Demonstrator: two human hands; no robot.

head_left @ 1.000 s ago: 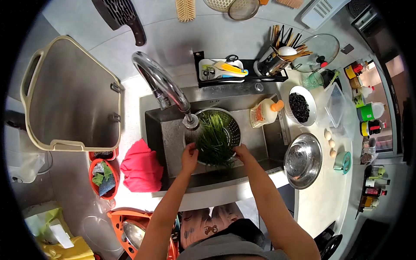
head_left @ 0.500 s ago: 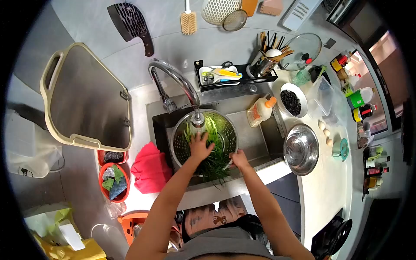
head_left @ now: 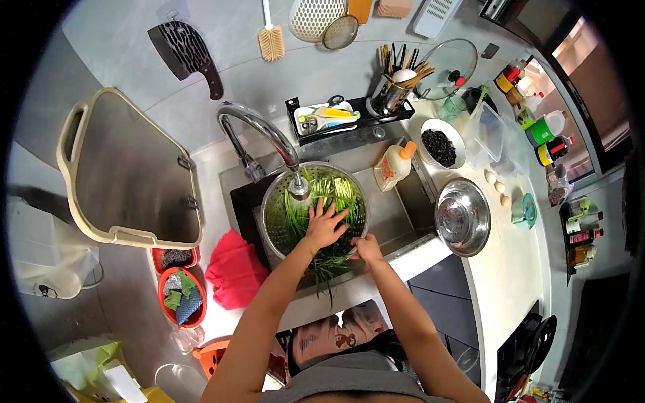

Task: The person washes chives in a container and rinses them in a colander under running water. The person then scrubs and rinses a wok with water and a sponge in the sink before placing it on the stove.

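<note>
Long green chives [head_left: 336,191] with paler stalks lie in a perforated metal colander [head_left: 274,232] in the sink, some leaves hanging over its near side. My left hand [head_left: 326,227] rests on the chives with its fingers spread. At the colander's near right rim, my right hand [head_left: 367,249] is closed on the edge. The chrome faucet [head_left: 295,164] arches over the colander, its spout head just beyond my left fingers. Water flow cannot be made out.
An orange-capped bottle [head_left: 395,166] stands by the right basin. Farther right are a white bowl of dark pieces [head_left: 440,148], a steel bowl [head_left: 463,217] and eggs [head_left: 499,188]. A red cloth [head_left: 235,270] lies left, near an upright cutting board [head_left: 131,174]. A cleaver [head_left: 185,54] hangs above.
My left hand has shifted right across the chives, away from under the spout, and more pale stalks show. My right hand stays at the colander's rim. The camera view has shifted slightly.
</note>
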